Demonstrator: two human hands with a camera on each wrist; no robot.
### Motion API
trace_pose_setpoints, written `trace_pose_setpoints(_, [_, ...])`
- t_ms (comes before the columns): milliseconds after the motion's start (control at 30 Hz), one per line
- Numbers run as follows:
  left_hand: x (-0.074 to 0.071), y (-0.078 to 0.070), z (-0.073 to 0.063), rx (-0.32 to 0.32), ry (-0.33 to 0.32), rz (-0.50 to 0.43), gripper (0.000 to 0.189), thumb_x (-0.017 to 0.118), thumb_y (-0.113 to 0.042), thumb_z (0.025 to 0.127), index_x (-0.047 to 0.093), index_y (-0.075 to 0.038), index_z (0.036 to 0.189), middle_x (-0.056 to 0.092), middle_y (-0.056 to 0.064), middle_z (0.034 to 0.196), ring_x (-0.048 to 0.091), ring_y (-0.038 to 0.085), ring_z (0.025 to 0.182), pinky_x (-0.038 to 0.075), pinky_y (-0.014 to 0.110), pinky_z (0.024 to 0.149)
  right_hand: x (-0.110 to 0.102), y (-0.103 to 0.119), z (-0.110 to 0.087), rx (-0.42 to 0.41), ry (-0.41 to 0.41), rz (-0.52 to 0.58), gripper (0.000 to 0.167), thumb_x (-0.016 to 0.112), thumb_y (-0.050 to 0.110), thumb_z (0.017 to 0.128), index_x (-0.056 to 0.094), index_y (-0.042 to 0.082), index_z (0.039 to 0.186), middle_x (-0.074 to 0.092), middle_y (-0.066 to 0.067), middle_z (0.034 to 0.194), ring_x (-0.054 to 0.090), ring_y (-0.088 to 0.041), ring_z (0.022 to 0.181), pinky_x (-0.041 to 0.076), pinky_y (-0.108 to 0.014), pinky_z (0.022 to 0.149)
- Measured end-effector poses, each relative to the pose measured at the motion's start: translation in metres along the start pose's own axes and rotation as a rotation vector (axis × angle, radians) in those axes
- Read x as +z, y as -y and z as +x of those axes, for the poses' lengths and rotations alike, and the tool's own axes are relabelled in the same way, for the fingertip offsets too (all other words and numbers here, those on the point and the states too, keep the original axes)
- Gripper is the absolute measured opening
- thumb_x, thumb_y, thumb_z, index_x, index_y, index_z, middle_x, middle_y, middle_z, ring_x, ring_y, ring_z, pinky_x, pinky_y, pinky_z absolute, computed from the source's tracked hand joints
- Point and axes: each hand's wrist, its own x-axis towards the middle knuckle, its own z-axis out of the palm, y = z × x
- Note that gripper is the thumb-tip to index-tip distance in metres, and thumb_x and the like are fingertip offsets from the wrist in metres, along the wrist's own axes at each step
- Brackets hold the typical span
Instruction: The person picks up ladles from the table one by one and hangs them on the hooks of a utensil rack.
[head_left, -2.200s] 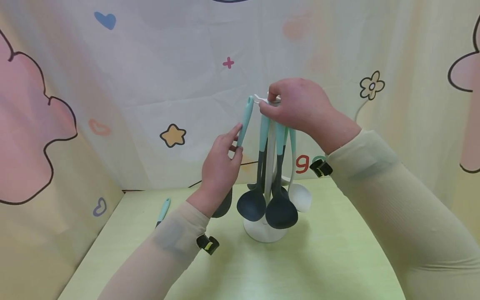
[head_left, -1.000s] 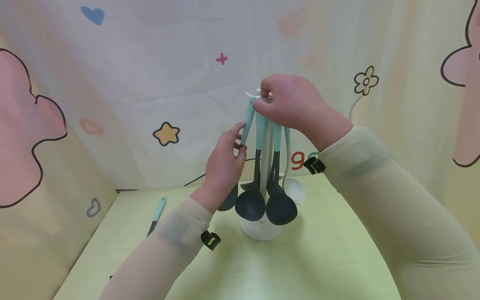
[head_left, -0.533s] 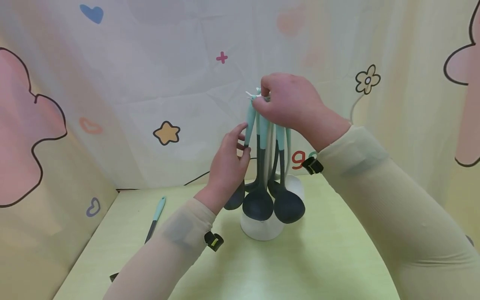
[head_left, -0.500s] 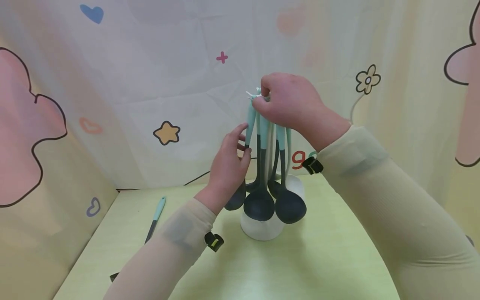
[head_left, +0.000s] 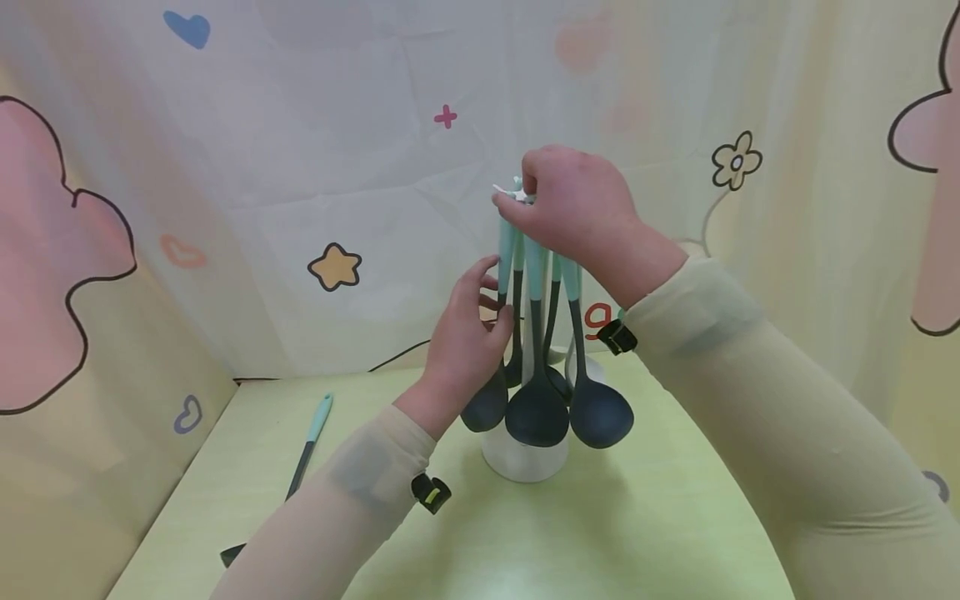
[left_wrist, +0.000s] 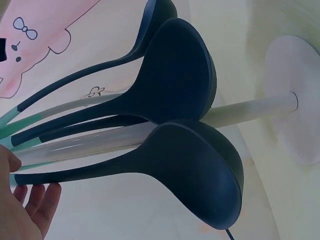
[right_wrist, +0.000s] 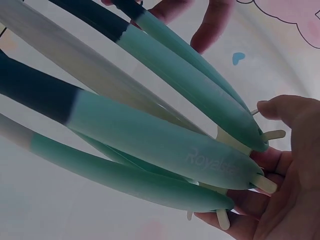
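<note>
A white utensil stand (head_left: 525,461) is hung with several turquoise-handled kitchen tools, among them dark ladles (head_left: 537,414) and a paler tool at the back. My left hand (head_left: 465,333) holds the leftmost ladle (head_left: 486,406) low on its handle. In the left wrist view, that ladle's neck (left_wrist: 100,172) runs between thumb and fingers. At the top, my right hand (head_left: 581,196) grips the stand's hooked head from above. The right wrist view shows its thumb and fingers around the hooks (right_wrist: 265,183), with handles (right_wrist: 165,145) hanging from them by their end holes.
Left on the pale table (head_left: 645,517) lies another utensil with a turquoise handle (head_left: 320,417) and dark shaft, partly behind my left forearm. A dark piece (head_left: 231,554) shows at the forearm's other side. A printed curtain (head_left: 375,150) hangs close behind.
The hanging tools have swung to the right around the stand. The leftmost ladle has gone from tilted to nearly upright. My left hand has shifted right with it; my right thumb now covers its handle top.
</note>
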Motion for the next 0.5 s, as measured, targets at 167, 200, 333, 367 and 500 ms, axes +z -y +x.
trace_pose_setpoints(167, [-0.0022,-0.0003,-0.0002,-0.050,0.003,-0.034,0.059,0.058,-0.011,0.097,0.034,-0.021,0.149,0.053,0.003,0.122,0.059,0.014,0.099,0.056,0.029,0.086,0.0003,0.0022,0.0014,-0.001,-0.013,0.003,0.043,0.055,0.050,0.095,0.057,0.009,0.083,0.058,-0.005,0.084,0.054,-0.022,0.072,0.044,-0.036,0.062])
trace_pose_setpoints(200, [-0.0024,-0.0004,-0.0001,-0.058,0.005,-0.036,0.058,0.058,-0.011,0.097,0.035,-0.020,0.149,0.053,0.003,0.121,0.059,0.014,0.099,0.056,0.029,0.086,0.0001,0.0027,0.0017,0.002,-0.013,0.003,0.044,0.055,0.051,0.095,0.057,0.009,0.083,0.058,-0.004,0.084,0.054,-0.022,0.073,0.044,-0.036,0.062])
trace_pose_setpoints(333, [-0.0033,0.0009,-0.0013,-0.096,0.017,-0.042,0.055,0.060,-0.012,0.097,0.038,-0.018,0.147,0.053,0.003,0.120,0.060,0.015,0.099,0.056,0.030,0.086,-0.0003,0.0044,0.0025,0.010,-0.008,0.002,0.045,0.055,0.053,0.095,0.058,0.009,0.084,0.058,-0.004,0.084,0.055,-0.022,0.073,0.044,-0.036,0.062])
trace_pose_setpoints(367, [-0.0036,0.0018,-0.0018,-0.106,0.021,-0.043,0.055,0.060,-0.013,0.097,0.039,-0.018,0.146,0.053,0.003,0.120,0.060,0.014,0.099,0.056,0.030,0.087,-0.0001,0.0048,0.0027,0.011,-0.007,0.002,0.045,0.055,0.053,0.095,0.058,0.009,0.084,0.058,-0.004,0.084,0.055,-0.022,0.073,0.044,-0.036,0.062])
trace_pose_setpoints(500, [-0.0058,0.0064,-0.0040,-0.140,0.035,-0.040,0.054,0.060,-0.020,0.099,0.037,-0.018,0.148,0.053,0.002,0.123,0.059,0.014,0.102,0.054,0.030,0.089,0.0007,0.0059,0.0032,0.014,-0.001,-0.003,0.045,0.055,0.053,0.095,0.058,0.009,0.084,0.058,-0.004,0.084,0.054,-0.022,0.073,0.044,-0.036,0.063])
